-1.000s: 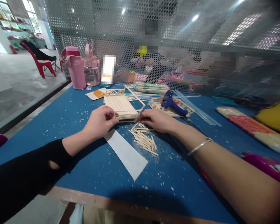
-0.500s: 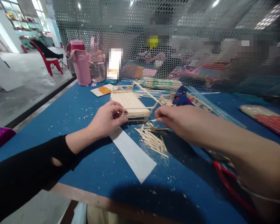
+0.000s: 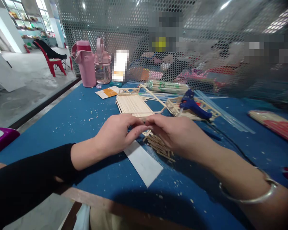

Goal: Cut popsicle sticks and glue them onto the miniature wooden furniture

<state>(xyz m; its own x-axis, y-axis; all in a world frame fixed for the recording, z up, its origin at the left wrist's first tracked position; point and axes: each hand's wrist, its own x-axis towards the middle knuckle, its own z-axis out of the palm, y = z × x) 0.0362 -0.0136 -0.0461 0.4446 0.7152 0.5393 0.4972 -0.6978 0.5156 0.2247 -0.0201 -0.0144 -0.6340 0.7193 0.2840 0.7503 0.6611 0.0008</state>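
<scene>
My left hand point(image 3: 120, 132) and my right hand point(image 3: 175, 131) meet at the fingertips, both closed in a pinch. What lies between their fingers is hidden. Just behind them is a small model of glued wooden sticks point(image 3: 134, 103), with a slatted flat top and a railing at its far end. My fingers cover its near end, so I cannot tell whether they touch it. A pile of short wooden sticks point(image 3: 159, 147) lies below my right hand. Under my left hand, a strip of white paper point(image 3: 144, 164) slants toward the front edge.
A blue glue gun point(image 3: 194, 107) rests on a second stick frame point(image 3: 214, 113), its cable trailing right. Clear glue sticks point(image 3: 230, 115) and bagged sticks point(image 3: 169, 86) lie behind. A pink flask point(image 3: 86, 67) and a bottle point(image 3: 102, 65) stand back left, before a perforated metal screen point(image 3: 134, 35).
My left hand has left the model's near corner and moved right. My right hand has come left to meet it; the pale stick in its fingertips no longer shows.
</scene>
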